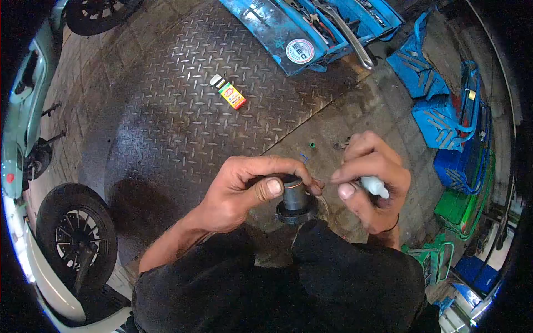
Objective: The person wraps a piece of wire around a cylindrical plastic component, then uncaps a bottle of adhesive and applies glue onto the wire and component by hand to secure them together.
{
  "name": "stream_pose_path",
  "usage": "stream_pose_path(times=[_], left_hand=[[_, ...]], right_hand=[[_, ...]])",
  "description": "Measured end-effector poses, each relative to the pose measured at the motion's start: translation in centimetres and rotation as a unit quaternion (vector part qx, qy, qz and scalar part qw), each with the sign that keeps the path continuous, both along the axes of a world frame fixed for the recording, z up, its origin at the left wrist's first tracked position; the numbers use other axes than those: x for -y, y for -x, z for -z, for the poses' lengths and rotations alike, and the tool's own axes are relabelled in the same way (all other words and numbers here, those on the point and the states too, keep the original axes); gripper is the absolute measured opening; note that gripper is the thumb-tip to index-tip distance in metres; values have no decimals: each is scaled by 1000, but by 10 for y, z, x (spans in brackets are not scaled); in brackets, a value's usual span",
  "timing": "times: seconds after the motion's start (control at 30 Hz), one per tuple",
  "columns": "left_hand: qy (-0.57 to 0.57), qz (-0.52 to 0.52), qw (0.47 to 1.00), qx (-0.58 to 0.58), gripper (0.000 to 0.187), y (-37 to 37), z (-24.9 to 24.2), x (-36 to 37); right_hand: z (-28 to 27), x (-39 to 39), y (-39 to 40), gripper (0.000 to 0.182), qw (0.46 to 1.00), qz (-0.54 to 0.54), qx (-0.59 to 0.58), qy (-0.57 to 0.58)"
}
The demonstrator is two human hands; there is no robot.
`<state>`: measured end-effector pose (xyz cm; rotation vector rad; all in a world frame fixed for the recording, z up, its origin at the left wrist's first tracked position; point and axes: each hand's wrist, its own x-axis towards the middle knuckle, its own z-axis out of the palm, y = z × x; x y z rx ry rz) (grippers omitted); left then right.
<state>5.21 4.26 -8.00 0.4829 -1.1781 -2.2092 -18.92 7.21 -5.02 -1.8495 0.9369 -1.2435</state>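
Observation:
In my left hand (239,194) is a dark cylindrical part (295,198) with a wider rim at its lower end; thumb and fingers grip its upper edge. A thin copper-coloured ring shows along that top edge. My right hand (373,180) is just right of the part, apart from it, with its fingers curled round a small whitish bottle (375,187). The bottle's tip points down and right. What the pinched thumb and forefinger of my right hand hold, if anything, is too small to tell.
A yellow and red box (231,96) lies on the metal plate (183,111). An open blue toolbox (266,28) with tools stands beyond. Several blue and green metal boxes (436,122) line the right. Wheels (78,238) and scooter bodies are at left. A small green piece (312,145) lies ahead.

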Motion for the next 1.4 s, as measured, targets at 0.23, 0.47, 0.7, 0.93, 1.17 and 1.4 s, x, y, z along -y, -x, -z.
stream_pose_path(times=[0.23, 0.47, 0.7, 0.93, 1.17, 1.4], left_hand=[[77, -12, 991, 112, 35, -4, -7, -2], [32, -41, 995, 85, 36, -2, 9, -10], [16, -17, 993, 112, 35, 0, -1, -7], [18, 2, 992, 125, 36, 1, -9, -4], [-13, 1, 992, 127, 38, 2, -8, -7], [-34, -35, 995, 87, 44, 4, -5, -4]], right_hand=[[-8, 4, -30, 22, 986, 84, -27, -138], [2, 2, -29, 26, 975, 57, 50, -211], [-11, 4, -23, 15, 987, 33, -45, -150], [-2, 7, -21, 14, 989, 13, -27, -148], [-2, 8, -18, 15, 985, 0, -25, -172], [19, -2, -7, 67, 966, -48, 175, -186]])
